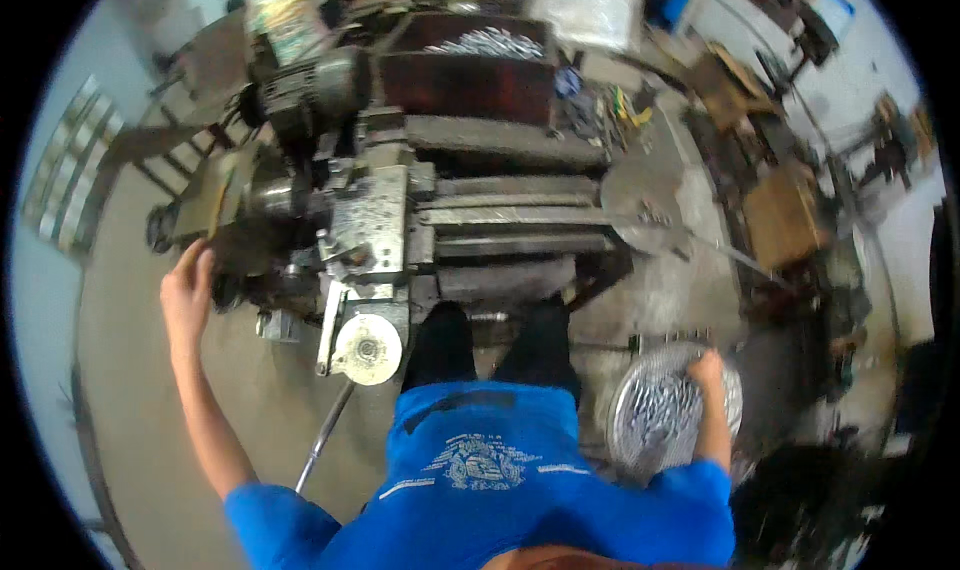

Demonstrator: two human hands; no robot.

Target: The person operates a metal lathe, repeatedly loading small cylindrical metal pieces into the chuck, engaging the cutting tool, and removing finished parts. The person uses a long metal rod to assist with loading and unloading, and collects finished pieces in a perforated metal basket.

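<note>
My left hand reaches to the near edge of a lathe's headstock, at the left. Its fingers are bent together beside the lower end of a thin yellowish stick; whether they grip it is unclear. At the lower right, a round pan holds many small shiny metal pieces. My right hand is over the pan's far right part with its fingers curled in; blur hides what they hold. Between the hands stand the lathe's chuck, its metal carriage and a pale round handwheel.
Lathe bed rails run rightward to a round grey tray. Behind them stands a dark box heaped with metal pieces. A motor is at the far left, cardboard boxes at the right. A metal rod slants below the handwheel.
</note>
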